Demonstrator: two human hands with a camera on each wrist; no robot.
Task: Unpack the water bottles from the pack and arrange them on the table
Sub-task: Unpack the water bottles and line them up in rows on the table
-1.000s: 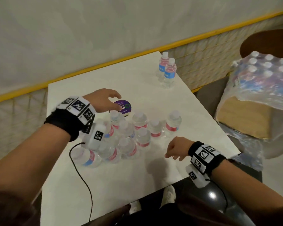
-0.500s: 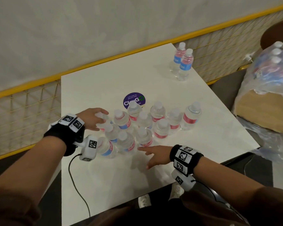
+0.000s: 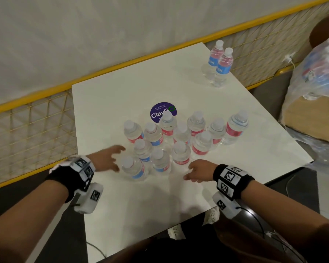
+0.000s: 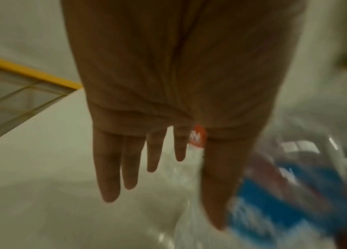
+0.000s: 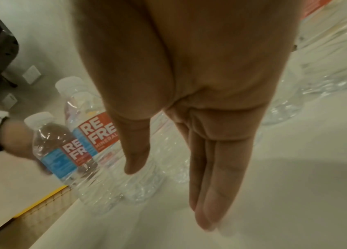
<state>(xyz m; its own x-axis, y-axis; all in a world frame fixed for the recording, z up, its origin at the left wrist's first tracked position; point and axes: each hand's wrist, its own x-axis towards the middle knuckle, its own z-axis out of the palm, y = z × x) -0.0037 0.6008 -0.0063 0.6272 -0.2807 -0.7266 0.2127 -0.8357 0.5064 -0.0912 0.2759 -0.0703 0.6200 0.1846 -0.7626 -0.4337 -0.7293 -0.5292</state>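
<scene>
Several small clear water bottles [image 3: 180,141] with white caps and red-and-blue labels stand clustered in the middle of the white table [image 3: 179,196]. Two more bottles [image 3: 219,65] stand apart at the far right corner. My left hand [image 3: 110,158] hovers just left of the nearest bottle [image 3: 134,168], fingers straight and spread, holding nothing. My right hand [image 3: 196,170] hovers in front of the cluster, fingers straight and together, holding nothing. The left wrist view shows straight fingers [image 4: 130,165] beside a blurred blue label [image 4: 274,210]. The right wrist view shows straight fingers [image 5: 211,176] near labelled bottles [image 5: 91,134].
A shrink-wrapped pack of bottles [image 3: 323,71] sits on a brown box [image 3: 308,118] off the table's right side. A purple round sticker [image 3: 162,112] lies behind the cluster. A yellow wire fence [image 3: 30,126] runs along the wall.
My left hand has drawn back from the far bottles to the cluster's near left, releasing the cap it touched. My right hand opened and moved up to the cluster's front.
</scene>
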